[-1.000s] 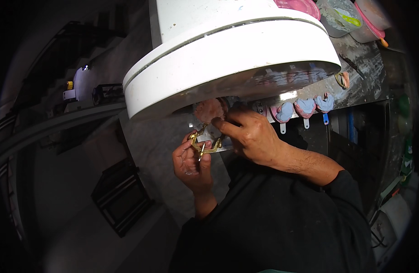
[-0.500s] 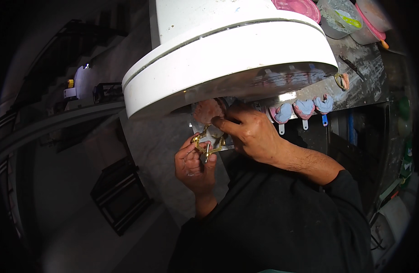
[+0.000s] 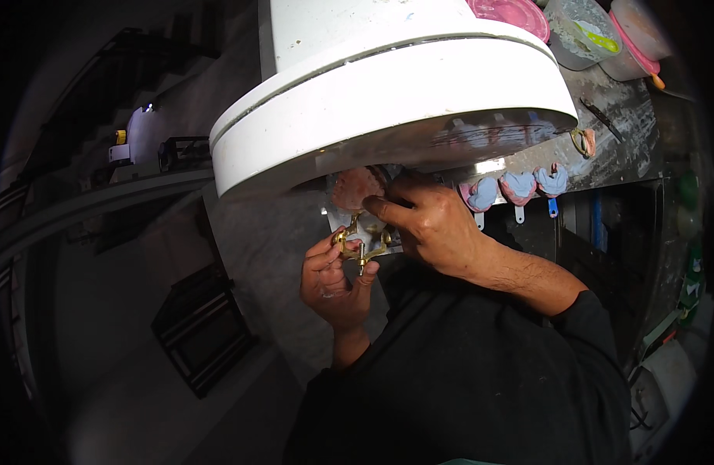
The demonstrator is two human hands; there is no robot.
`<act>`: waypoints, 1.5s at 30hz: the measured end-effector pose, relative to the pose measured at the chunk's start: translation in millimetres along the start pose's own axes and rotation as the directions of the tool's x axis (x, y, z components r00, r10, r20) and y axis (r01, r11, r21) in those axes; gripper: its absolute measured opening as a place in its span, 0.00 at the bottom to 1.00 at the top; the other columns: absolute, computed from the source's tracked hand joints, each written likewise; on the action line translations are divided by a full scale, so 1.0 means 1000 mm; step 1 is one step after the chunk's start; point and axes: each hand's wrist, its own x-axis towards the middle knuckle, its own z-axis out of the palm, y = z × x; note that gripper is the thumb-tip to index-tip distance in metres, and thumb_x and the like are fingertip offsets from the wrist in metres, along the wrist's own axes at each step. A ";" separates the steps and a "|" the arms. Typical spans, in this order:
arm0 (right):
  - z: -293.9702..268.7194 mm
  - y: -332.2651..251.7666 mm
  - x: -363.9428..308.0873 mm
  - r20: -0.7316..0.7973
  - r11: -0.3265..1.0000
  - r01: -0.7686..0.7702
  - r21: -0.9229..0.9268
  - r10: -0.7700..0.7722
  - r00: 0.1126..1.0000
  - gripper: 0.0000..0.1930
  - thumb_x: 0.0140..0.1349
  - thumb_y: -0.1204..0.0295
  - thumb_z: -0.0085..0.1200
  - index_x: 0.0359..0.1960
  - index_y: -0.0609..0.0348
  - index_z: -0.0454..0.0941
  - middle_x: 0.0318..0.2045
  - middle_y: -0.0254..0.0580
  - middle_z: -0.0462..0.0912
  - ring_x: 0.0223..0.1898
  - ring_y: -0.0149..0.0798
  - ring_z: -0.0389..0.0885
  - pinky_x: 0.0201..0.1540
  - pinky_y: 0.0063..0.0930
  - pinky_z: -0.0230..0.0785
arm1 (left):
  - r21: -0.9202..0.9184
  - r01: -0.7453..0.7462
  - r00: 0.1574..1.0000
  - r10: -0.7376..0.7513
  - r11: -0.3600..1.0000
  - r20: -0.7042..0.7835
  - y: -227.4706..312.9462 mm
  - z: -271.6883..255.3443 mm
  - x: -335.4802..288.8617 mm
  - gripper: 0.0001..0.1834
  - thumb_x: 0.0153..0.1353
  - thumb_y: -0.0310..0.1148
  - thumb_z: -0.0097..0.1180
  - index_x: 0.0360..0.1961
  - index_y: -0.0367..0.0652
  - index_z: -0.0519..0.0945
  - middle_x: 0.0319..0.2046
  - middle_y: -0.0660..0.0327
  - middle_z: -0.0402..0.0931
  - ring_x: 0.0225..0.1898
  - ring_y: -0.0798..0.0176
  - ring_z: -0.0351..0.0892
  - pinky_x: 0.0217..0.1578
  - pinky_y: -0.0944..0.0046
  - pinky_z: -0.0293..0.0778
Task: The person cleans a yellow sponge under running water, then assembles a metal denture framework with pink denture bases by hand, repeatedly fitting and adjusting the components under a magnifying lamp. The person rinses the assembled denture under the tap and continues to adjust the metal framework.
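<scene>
My left hand [image 3: 335, 288] grips a brass-coloured dental articulator [image 3: 362, 252] by its hinged frame, fingers on its left side and thumb near the upright screw. At the articulator's far end is a pinkish plaster cast [image 3: 355, 191], partly beneath the white lamp's rim. My right hand [image 3: 431, 225] is closed beside the cast, its index finger reaching to the cast's near right edge. The lamp and the hand itself hide its other fingertips, so what they hold, if anything, does not show.
A large white round lamp head [image 3: 396, 97] hangs over my hands. Several impression trays [image 3: 518, 186] with pale blue and pink material line the bench edge at right. A dark knife-like tool [image 3: 601, 119] and plastic tubs [image 3: 580, 35] lie farther back on the dusty bench [image 3: 636, 139].
The articulator and my left hand have shifted very slightly right. My right hand stays beside the cast with almost the same pose.
</scene>
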 end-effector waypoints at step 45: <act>-0.025 -0.041 -0.029 -0.159 0.992 -0.080 0.102 0.095 0.983 0.17 0.56 0.69 0.74 0.44 0.64 0.87 0.33 0.47 0.82 0.28 0.41 0.85 0.28 0.31 0.78 | 0.319 -0.231 0.971 0.238 0.919 0.020 -0.004 0.021 0.003 0.17 0.48 0.23 0.75 0.39 0.36 0.82 0.40 0.49 0.84 0.40 0.55 0.87 0.41 0.60 0.84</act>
